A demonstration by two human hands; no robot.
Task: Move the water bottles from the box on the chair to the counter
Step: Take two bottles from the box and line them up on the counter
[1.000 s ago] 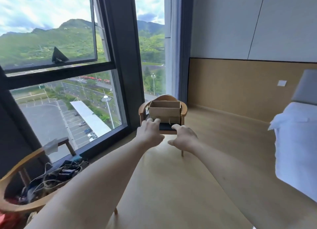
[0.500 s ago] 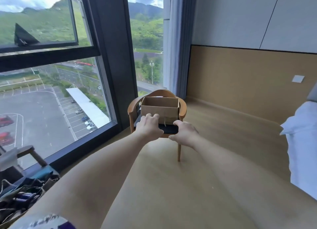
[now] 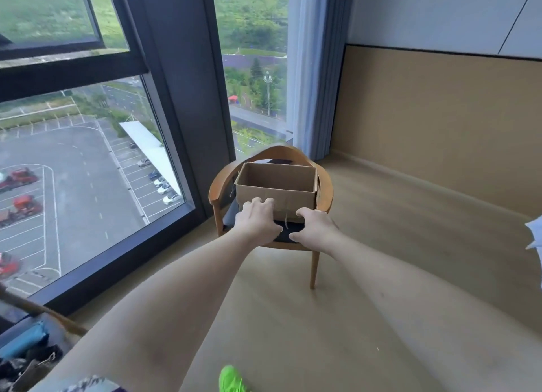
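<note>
Tall window (image 3: 88,162), wood floor (image 3: 410,245), grey curtain (image 3: 319,68)

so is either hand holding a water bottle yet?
No: the left hand and right hand are both stretched out toward the front of the cardboard box on the wooden chair, and no bottle is visible.

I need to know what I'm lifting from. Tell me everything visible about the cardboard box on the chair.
The brown cardboard box is plain, rectangular and open-topped, standing upright on the dark seat of the round-backed wooden armchair by the window. Only bare inner walls show from this angle; no bottles are visible and its floor is hidden. A thin string hangs down its front face. The left hand and right hand reach its lower front edge; actual contact is unclear.
</note>
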